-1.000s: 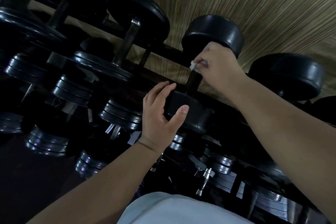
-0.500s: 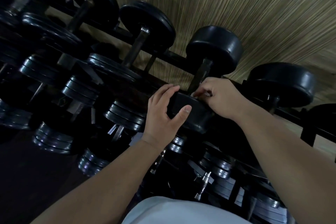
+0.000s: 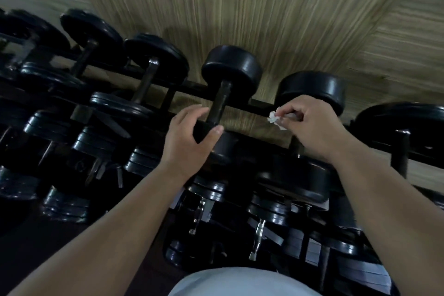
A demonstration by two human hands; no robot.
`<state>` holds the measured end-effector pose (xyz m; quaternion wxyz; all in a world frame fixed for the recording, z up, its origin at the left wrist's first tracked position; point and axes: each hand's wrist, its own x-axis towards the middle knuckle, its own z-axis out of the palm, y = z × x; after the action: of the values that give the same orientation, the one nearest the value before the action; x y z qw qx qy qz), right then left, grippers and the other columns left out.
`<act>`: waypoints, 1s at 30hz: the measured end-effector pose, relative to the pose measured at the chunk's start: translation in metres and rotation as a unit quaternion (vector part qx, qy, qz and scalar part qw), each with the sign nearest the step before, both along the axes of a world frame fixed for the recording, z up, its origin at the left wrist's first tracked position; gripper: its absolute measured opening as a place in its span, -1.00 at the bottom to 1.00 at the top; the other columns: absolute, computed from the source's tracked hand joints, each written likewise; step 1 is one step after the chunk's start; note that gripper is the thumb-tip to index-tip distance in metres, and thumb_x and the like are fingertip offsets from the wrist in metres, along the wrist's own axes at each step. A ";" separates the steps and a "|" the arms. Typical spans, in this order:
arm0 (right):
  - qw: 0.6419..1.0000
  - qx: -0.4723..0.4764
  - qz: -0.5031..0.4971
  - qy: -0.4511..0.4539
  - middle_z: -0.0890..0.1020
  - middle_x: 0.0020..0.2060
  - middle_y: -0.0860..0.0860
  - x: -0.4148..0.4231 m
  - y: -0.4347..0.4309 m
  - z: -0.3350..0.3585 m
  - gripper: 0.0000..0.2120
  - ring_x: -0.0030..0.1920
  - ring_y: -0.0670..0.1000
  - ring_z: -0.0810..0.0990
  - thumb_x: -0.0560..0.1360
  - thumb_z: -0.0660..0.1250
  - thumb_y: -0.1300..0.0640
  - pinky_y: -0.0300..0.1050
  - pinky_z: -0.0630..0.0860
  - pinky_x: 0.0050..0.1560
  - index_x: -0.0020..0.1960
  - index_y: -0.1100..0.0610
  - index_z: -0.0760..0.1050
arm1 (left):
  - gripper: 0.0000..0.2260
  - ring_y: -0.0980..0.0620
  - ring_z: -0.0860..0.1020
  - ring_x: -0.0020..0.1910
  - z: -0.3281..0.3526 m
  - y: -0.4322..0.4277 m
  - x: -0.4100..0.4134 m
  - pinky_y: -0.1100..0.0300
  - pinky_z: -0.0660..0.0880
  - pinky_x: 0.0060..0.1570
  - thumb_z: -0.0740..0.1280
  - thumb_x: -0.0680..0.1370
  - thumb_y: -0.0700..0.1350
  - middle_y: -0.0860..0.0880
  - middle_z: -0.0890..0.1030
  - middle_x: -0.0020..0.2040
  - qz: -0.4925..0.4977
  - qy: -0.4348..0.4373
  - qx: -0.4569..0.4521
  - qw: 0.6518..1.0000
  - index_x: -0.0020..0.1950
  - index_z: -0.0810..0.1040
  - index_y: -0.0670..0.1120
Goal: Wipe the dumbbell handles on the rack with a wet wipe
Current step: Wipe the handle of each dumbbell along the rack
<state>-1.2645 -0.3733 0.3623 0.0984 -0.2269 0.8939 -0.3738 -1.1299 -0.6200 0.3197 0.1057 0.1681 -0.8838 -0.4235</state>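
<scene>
Change of station: the right hand (image 3: 312,127), pinching a crumpled wet wipe (image 3: 276,119) between thumb and fingertips, has left the handle (image 3: 219,103) of the middle dumbbell (image 3: 231,67) and now hovers over the next dumbbell (image 3: 312,90) to the right. That handle is probably finished. The left hand (image 3: 189,137) still clasps the middle dumbbell's near weight. On the rack (image 3: 192,86), the handle's long axis runs away from the person, leaning slightly right.

Striped wood-grain surface (image 3: 264,7) up top; pale grey cloth (image 3: 240,282) at bottom edge
</scene>
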 end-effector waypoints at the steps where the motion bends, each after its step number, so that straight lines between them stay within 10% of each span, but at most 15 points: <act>1: 1.000 0.003 -0.007 0.005 0.62 -0.09 -0.16 0.000 0.010 0.001 -0.89 -0.12 -0.26 0.56 0.50 0.48 0.09 -0.38 0.40 -0.11 -0.09 -0.12 0.63 | -0.53 0.18 0.36 0.46 0.006 0.012 -0.003 0.22 0.30 0.41 0.38 0.56 0.21 0.20 0.44 0.43 -0.025 0.018 -0.022 0.999 0.43 0.50 0.08; 4: 0.999 0.036 -0.037 0.016 0.61 -0.12 -0.17 -0.004 0.037 0.002 -0.94 -0.15 -0.26 0.53 0.50 0.47 0.11 -0.53 0.33 -0.18 -0.05 -0.02 0.66 | -0.52 0.15 0.39 0.42 0.015 0.052 -0.014 0.22 0.32 0.41 0.41 0.54 0.20 0.12 0.50 0.38 -0.116 0.049 -0.078 0.989 0.39 0.55 0.01; 10: 0.978 0.011 -0.206 0.024 0.63 -0.20 -0.10 -0.013 0.075 -0.036 -0.92 -0.10 -0.09 0.60 0.48 0.48 0.08 -0.32 0.44 -0.10 -0.04 0.05 0.70 | -0.56 0.22 0.46 0.29 0.016 0.114 -0.032 0.19 0.42 0.36 0.50 0.50 0.19 0.19 0.53 0.31 -0.262 -0.182 0.030 0.947 0.35 0.58 0.13; 17: 0.977 -0.034 -0.171 0.125 0.64 -0.02 0.04 -0.031 0.061 -0.070 -0.83 -0.04 -0.11 0.56 0.51 0.39 0.28 -0.64 0.26 -0.04 0.07 0.18 0.68 | -0.59 0.38 0.47 0.20 0.004 0.131 -0.025 0.45 0.34 0.11 0.51 0.53 0.12 0.28 0.54 0.21 -0.210 -0.168 0.048 0.962 0.36 0.56 0.14; 30: 0.996 -0.008 -0.077 0.035 0.66 -0.09 -0.04 -0.025 0.061 -0.068 -0.89 -0.14 -0.16 0.56 0.47 0.45 0.19 -0.50 0.33 -0.11 -0.02 0.10 0.71 | -0.58 0.50 0.33 0.32 -0.005 0.134 -0.017 0.52 0.22 0.19 0.45 0.56 0.13 0.31 0.49 0.36 -0.184 -0.167 0.066 0.966 0.41 0.51 0.22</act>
<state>-1.2892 -0.3126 0.2942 0.0359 -0.1713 0.9085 -0.3794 -1.1466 -0.4857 0.3147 -0.1343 0.0774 -0.8750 -0.4587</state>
